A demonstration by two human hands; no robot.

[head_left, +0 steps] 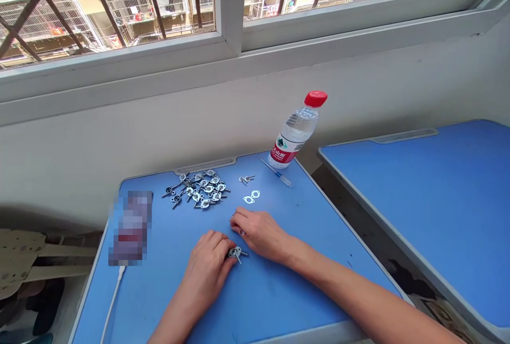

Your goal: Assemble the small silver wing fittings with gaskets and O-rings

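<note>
My left hand (207, 267) rests on the blue desk (279, 291), fingers curled round a small metal screw fitting (236, 253) that pokes out to the right. Just beyond it my right hand (258, 231) lies palm down with fingers bent over something small that I cannot make out. A heap of several similar metal fittings (199, 190) lies further back. Two flat oval metal plates (252, 197) and a loose fitting (246, 178) sit between the heap and my right hand.
A water bottle (297, 131) with a red cap stands at the desk's back right, a thin screwdriver (277, 173) beside it. A blurred phone (131, 227) with a white cable (113, 301) lies at the left. A second blue desk (430, 200) stands to the right across a gap.
</note>
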